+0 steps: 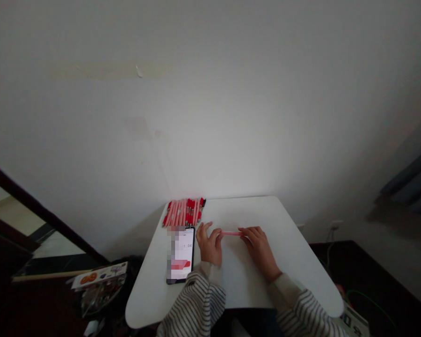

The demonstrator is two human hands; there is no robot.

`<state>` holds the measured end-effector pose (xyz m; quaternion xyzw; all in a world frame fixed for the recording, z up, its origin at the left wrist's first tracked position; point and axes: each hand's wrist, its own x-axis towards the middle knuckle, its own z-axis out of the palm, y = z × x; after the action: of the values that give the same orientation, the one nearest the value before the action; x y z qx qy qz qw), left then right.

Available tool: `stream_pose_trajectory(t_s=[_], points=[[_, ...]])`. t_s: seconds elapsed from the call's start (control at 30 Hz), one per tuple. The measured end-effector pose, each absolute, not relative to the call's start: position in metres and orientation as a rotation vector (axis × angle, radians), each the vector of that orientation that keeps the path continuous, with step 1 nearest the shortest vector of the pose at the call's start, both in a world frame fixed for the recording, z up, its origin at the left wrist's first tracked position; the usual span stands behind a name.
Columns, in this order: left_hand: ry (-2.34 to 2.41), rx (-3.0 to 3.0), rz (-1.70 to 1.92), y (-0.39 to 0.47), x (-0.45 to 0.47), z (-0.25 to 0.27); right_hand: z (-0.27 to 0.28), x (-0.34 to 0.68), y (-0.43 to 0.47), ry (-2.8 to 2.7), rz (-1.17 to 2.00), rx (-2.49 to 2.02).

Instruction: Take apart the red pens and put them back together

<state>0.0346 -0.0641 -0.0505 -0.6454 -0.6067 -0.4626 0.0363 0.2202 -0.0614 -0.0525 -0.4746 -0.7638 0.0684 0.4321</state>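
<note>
A slim pink pen [230, 233] lies level between my two hands, over the middle of the white table. Thumb and index finger of my left hand [210, 244] pinch its left end, while the other fingers of that hand are lifted. My right hand [258, 245] grips the right end between thumb and fingers, hiding that tip. Left of my left hand, a row of several pink and red pens [182, 213] lies side by side near the table's back edge.
A phone [182, 255] with a lit screen lies on the white table [245, 285], left of my left forearm. The table's back edge meets a pale wall [231, 117]. A bin or bag of packets [101, 290] stands on the floor at left. A wall socket [337, 224] with a plugged cable is at right.
</note>
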Motion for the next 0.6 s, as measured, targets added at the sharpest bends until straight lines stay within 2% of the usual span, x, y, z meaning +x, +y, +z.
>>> stream_pose_trajectory(t_s=[0.6], points=[[-1.867, -1.991, -1.362, -0.0672, 0.0333, -0.0463, -0.0534, 0.2201, -0.0605, -1.873, 0.208, -1.198]])
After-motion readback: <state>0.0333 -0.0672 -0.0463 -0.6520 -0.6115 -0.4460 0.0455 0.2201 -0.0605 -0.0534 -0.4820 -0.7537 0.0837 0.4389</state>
